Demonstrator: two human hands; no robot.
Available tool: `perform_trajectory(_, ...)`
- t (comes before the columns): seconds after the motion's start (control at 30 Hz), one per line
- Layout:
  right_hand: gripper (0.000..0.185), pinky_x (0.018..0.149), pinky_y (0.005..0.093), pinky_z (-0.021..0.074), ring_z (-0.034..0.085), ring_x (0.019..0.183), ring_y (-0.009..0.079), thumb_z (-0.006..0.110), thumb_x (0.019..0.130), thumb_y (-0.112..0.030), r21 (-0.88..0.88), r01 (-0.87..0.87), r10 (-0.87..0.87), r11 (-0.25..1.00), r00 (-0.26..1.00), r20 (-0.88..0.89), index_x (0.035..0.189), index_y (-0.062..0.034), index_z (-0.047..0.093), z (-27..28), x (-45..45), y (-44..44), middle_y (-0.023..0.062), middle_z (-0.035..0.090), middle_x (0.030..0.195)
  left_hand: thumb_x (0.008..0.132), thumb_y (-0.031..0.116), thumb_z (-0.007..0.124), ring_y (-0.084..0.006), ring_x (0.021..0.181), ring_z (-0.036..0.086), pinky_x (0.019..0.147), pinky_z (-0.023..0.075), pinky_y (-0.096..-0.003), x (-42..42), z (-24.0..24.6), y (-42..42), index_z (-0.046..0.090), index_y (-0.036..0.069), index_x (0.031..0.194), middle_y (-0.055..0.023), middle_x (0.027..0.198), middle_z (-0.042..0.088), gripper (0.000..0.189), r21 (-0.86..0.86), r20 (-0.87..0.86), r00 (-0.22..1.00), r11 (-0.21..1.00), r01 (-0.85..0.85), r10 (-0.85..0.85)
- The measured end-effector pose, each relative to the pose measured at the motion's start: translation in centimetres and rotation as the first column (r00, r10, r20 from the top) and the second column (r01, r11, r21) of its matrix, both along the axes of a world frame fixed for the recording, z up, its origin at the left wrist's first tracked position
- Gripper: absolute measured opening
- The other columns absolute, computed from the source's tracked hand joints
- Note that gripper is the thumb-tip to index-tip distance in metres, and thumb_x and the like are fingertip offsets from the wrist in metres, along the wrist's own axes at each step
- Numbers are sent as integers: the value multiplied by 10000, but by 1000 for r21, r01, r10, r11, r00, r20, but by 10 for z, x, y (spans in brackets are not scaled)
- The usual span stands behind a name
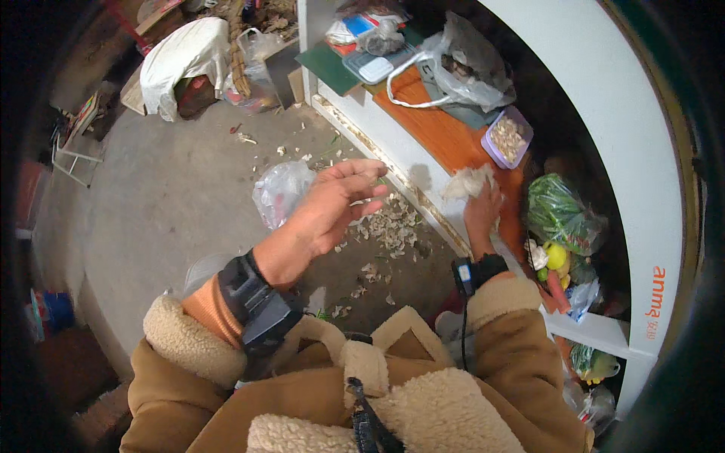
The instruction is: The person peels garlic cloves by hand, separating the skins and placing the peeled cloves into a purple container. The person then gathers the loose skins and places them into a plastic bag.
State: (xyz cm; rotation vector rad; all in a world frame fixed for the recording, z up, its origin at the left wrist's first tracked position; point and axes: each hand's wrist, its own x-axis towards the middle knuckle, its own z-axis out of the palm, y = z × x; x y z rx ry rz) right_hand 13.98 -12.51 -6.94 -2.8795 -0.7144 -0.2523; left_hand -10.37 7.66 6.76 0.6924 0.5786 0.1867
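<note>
My left hand (pixel 346 195) hovers over the concrete floor with half-curled fingers apart, and I see nothing clearly held in it. Beneath and beside it lie scattered pale papery peelings (pixel 391 229), which look like garlic skins. A clear plastic bag (pixel 280 192) sits on the floor just left of that wrist. On the shelf side, my right hand (pixel 484 212) grips a crumpled off-white cloth (pixel 467 182) at the edge of an orange-brown board (pixel 413 116). Just beyond this hand is a lilac plastic box (pixel 491 148) of pale pieces, apparently garlic cloves.
A white cabinet frame (pixel 651 226) curves along the right. Its shelf holds a grey plastic bag (pixel 476 62), bagged green vegetables (pixel 558 212) and a yellow-green round fruit (pixel 556 256). A white cloth (pixel 187 54) drapes something at the back left, near a small metal-legged stand (pixel 76 161).
</note>
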Motion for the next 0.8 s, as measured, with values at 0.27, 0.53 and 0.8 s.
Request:
perform_trajectory(0.27,462,923,468,284,313,1135,356,496,727,-89,88,-307,314,947,946,-80,1182,-120,422,17,-1,114,143,346,1236,838,147,507,-142,907,517,760,437,-256,-15,-1,23,509,59,1034,-59,1080,533,215,14,0,989,989,-146,146)
perform_trajectory(0.53,406,874,436,365,389,1072,351,482,726,-82,20,-445,446,895,895,-6,1130,-111,464,23,6,118,100,404,1194,846,119,483,-151,856,521,731,448,-260,-18,-10,43,484,36,1030,-68,1039,524,202,60,-53,956,957,-284,287)
perform_trajectory(0.8,389,864,423,365,393,1066,337,446,719,-33,43,-445,446,895,894,-39,1101,-96,486,19,11,76,105,412,1189,846,112,474,-158,859,521,738,449,-266,-30,-26,59,480,42,1038,-73,1033,525,205,99,-95,927,930,-353,362)
